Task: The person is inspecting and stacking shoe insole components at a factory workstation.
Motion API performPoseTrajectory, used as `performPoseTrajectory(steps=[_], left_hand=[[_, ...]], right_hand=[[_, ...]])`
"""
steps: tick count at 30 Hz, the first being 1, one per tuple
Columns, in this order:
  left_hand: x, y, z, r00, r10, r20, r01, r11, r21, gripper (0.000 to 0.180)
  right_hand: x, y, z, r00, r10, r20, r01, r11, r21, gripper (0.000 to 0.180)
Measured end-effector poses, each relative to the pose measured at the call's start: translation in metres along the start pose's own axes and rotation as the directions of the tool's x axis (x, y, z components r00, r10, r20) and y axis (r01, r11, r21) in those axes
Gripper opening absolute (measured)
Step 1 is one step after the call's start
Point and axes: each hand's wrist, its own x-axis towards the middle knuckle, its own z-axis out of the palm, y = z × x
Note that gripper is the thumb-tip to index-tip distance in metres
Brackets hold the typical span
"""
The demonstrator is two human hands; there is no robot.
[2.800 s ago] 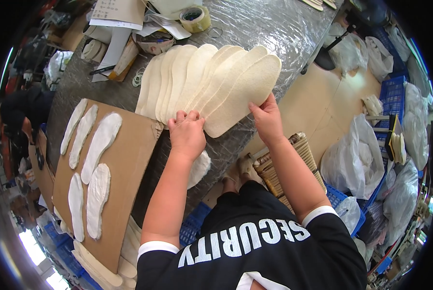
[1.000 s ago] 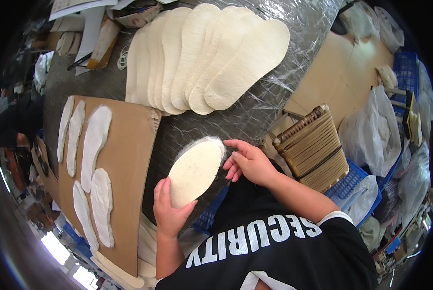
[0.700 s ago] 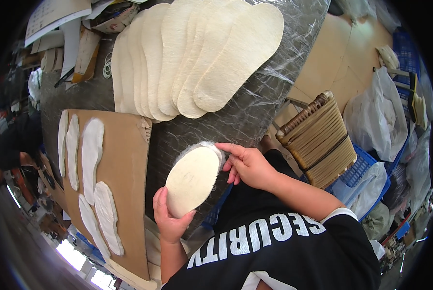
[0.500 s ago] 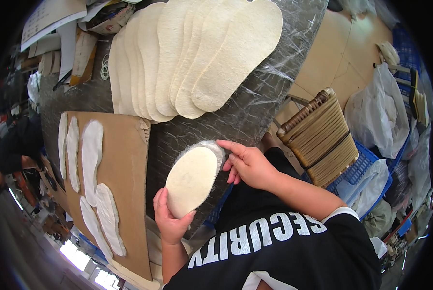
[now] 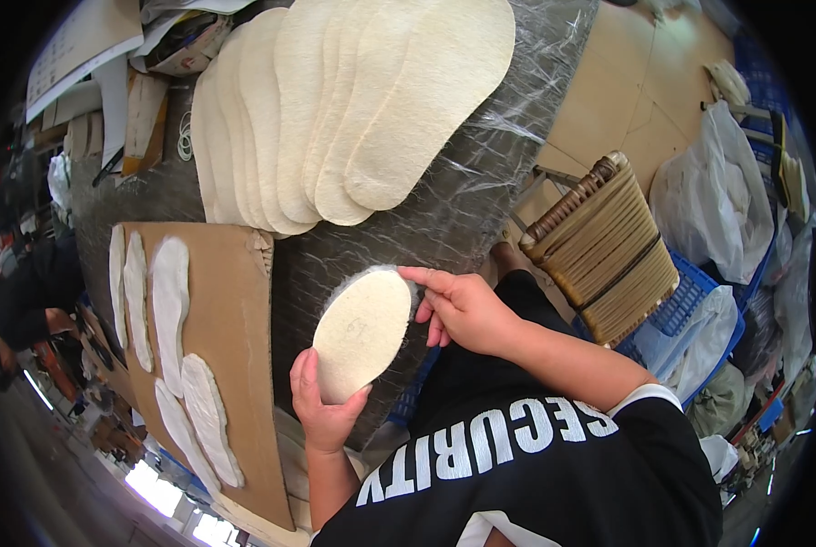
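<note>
A cream felt insole [image 5: 362, 333], with grey fuzzy fibre showing along its far edge, is held over the dark table. My left hand [image 5: 324, 406] grips its near end between thumb and fingers. At the far right edge, my right hand [image 5: 458, 310] pinches the rim with index finger and thumb, the other fingers curled below. Beyond them, a fanned row of cream insoles [image 5: 426, 100] lies overlapped on the table. To the left, several white padded strips [image 5: 171, 301] rest on a brown cardboard sheet [image 5: 230, 319].
The dark table [image 5: 481, 182] has a wrinkled plastic covering. A woven-back chair [image 5: 599, 246] stands at the right, near blue crates [image 5: 681, 296] and clear plastic bags [image 5: 718, 196]. Papers and card pieces [image 5: 89, 64] pile up at the far left.
The held insole has turned slightly, so its cream face covers more of the grey layer at the far right edge. Both hands keep their hold; the whole view has shifted a little.
</note>
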Motion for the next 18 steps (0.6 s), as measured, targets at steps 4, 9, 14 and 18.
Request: performPoseTrajectory(steps=[4, 9, 14, 18], left_hand=[[-0.0001, -0.0007, 0.0008, 1.0, 0.005, 0.0, -0.005, 1.0, 0.009, 0.089], [0.002, -0.0009, 0.0008, 1.0, 0.01, 0.007, -0.01, 1.0, 0.026, 0.089], [0.0046, -0.0002, 0.0001, 0.999, 0.002, 0.052, -0.004, 0.999, 0.043, 0.089], [0.0069, 0.0015, 0.0001, 1.0, 0.015, 0.019, -0.016, 0.999, 0.044, 0.088]], right_hand=[[0.0002, -0.0011, -0.0002, 1.0, -0.006, -0.002, 0.006, 1.0, -0.012, 0.043], [0.0002, -0.0026, 0.0002, 1.0, 0.003, -0.004, -0.003, 1.0, -0.014, 0.043], [0.0002, -0.0024, 0.0005, 0.999, -0.01, -0.039, 0.009, 1.0, -0.029, 0.045], [0.0011, 0.0, 0.0002, 1.0, -0.022, -0.016, 0.022, 1.0, -0.003, 0.045]])
